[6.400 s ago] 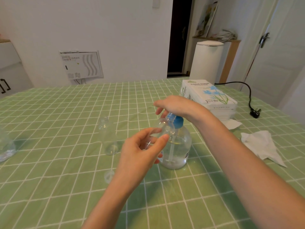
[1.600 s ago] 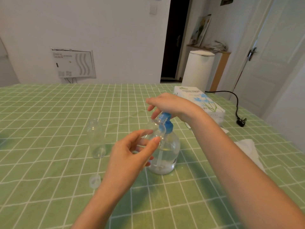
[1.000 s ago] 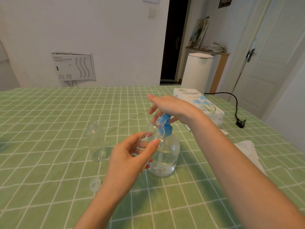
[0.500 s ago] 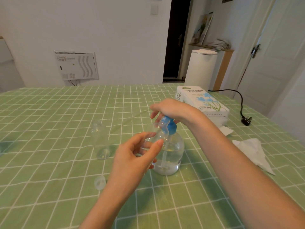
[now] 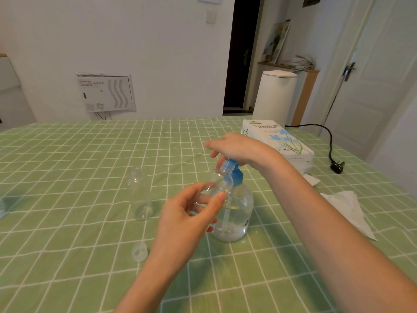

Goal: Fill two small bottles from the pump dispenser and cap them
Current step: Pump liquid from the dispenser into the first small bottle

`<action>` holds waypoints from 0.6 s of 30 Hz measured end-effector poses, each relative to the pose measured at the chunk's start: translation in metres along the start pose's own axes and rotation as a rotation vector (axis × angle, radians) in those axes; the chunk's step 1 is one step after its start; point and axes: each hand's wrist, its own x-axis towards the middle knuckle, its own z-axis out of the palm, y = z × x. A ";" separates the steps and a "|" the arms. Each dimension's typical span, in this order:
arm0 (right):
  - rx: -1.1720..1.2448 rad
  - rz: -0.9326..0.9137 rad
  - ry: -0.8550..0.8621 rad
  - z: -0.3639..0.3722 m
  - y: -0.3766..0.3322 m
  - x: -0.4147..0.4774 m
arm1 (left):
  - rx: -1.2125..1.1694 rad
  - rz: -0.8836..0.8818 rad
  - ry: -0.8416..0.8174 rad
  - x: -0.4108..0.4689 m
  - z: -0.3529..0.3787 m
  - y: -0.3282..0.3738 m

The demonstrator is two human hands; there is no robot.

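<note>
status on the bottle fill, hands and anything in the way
Left hand holds bottle at the pump. Right hand on pump top. Second bottle uncapped, cap loose nearby. Nothing in the way.

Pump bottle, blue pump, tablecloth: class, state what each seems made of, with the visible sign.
Pump bottle: clear glossy plastic, probably; its dip tube shows through. Blue pump: opaque smooth plastic, by its moulded look. Tablecloth: thin green checked sheet, cloth or vinyl; it wrinkles, but no weave is discernible.
</note>
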 end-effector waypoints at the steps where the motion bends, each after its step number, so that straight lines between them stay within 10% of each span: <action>1: 0.003 0.000 -0.002 0.000 -0.001 0.000 | 0.000 -0.001 0.000 0.000 0.000 0.000; 18: 0.020 0.004 -0.037 0.013 0.004 0.001 | 0.003 -0.025 -0.008 -0.002 -0.002 -0.005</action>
